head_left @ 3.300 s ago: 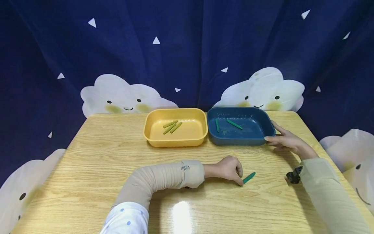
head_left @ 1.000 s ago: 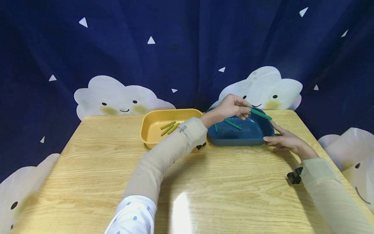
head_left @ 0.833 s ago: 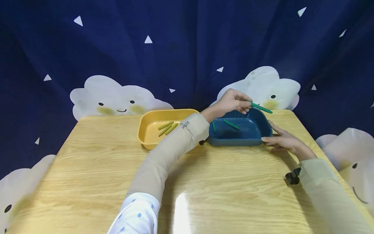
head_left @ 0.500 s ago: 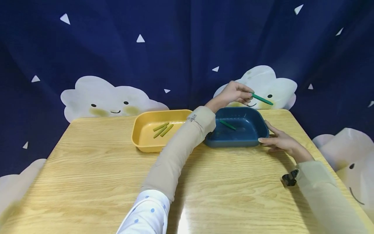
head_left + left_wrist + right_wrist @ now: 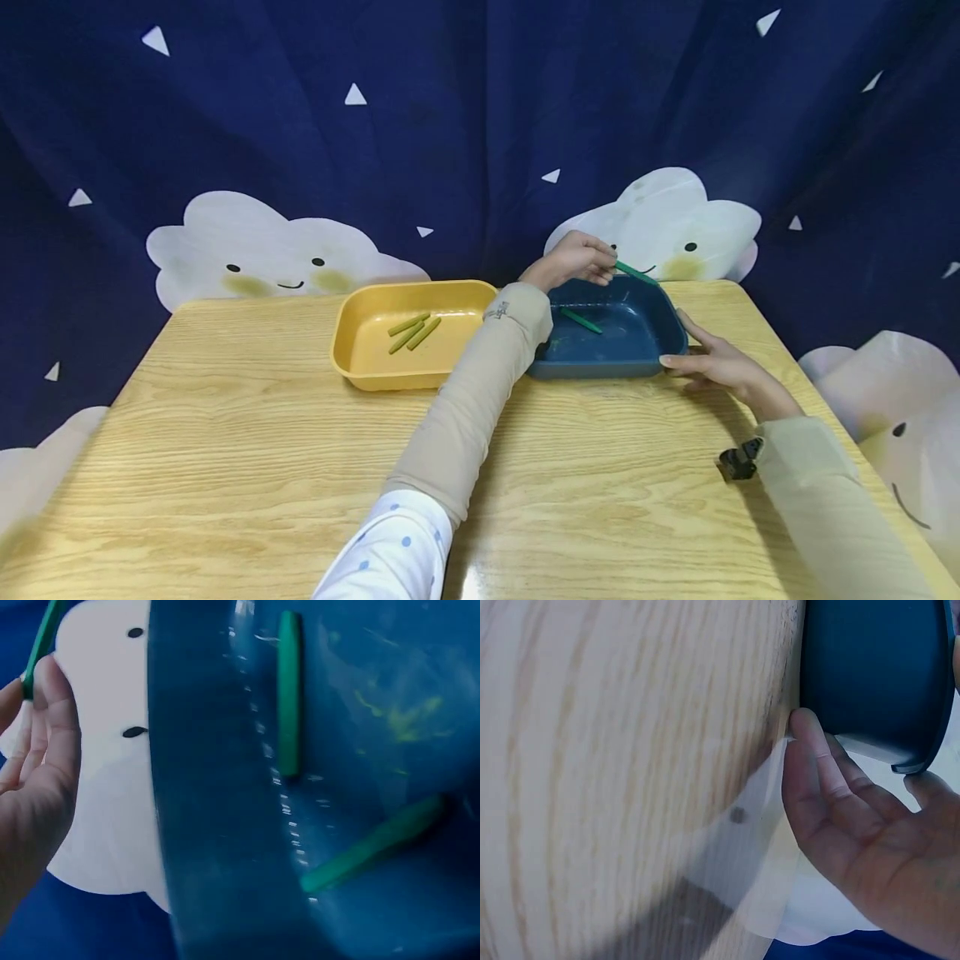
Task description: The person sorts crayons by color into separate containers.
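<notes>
My left hand (image 5: 577, 257) pinches a green crayon (image 5: 633, 272) by one end, above the back rim of the blue bin (image 5: 600, 368). In the left wrist view the pinched crayon (image 5: 41, 645) is at the upper left, outside the bin's wall. Inside the bin lie two more green crayons (image 5: 289, 690); in the head view one crayon (image 5: 581, 321) shows and my left sleeve hides the other. My right hand (image 5: 720, 367) touches the bin's right end with spread fingers. In the right wrist view its fingertips (image 5: 804, 720) meet the low wall and the thumb is by the rim.
Left of the blue bin stands a yellow bin (image 5: 390, 382) with several olive-yellow crayons (image 5: 408, 335) in it. Both bins are near the back edge of the wooden table (image 5: 262, 467). Behind hangs a dark blue curtain (image 5: 450, 125) with clouds.
My left hand has picked up the green crayon from the table and carried it over the blue bin. Over the last half second it came down and leftward. My right hand stays at the bin.
</notes>
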`<act>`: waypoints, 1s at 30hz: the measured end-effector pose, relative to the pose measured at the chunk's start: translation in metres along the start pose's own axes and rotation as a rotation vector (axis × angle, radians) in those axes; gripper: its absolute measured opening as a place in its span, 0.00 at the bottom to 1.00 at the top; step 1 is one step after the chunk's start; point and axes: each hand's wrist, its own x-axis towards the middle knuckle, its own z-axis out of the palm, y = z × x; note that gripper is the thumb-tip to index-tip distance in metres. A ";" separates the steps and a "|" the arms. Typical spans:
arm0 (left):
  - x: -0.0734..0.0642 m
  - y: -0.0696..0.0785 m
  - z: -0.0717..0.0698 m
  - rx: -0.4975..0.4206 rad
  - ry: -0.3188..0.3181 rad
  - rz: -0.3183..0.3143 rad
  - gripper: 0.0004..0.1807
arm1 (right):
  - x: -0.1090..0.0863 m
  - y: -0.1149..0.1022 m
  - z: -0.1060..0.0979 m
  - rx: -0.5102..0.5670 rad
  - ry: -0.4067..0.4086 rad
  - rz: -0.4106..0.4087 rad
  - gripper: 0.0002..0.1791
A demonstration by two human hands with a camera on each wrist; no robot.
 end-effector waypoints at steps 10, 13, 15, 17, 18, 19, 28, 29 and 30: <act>-0.004 -0.010 -0.011 0.048 0.042 -0.173 0.12 | -0.003 -0.004 0.002 -0.024 0.003 0.003 0.53; -0.003 -0.010 -0.011 0.056 0.059 -0.254 0.14 | -0.003 -0.004 0.003 -0.022 0.006 0.003 0.54; -0.003 -0.008 -0.010 0.078 0.065 -0.286 0.16 | -0.003 -0.004 0.003 -0.016 0.009 0.004 0.54; -0.003 -0.006 -0.008 0.098 0.060 -0.290 0.19 | -0.004 -0.004 0.004 -0.006 0.011 0.007 0.54; -0.004 -0.005 -0.008 0.108 0.055 -0.282 0.20 | -0.004 -0.004 0.003 -0.004 0.012 0.008 0.54; -0.005 -0.003 -0.007 0.117 0.049 -0.263 0.20 | -0.004 -0.003 0.003 -0.003 0.012 0.008 0.54; -0.029 0.006 -0.002 0.100 0.005 -0.004 0.13 | -0.001 -0.001 0.000 -0.017 0.003 0.026 0.54; -0.033 0.006 -0.002 0.100 0.003 0.025 0.12 | 0.000 -0.001 0.000 -0.019 0.002 0.026 0.54; -0.036 0.007 -0.001 0.103 0.004 0.050 0.11 | 0.000 -0.001 -0.001 -0.023 0.002 0.027 0.54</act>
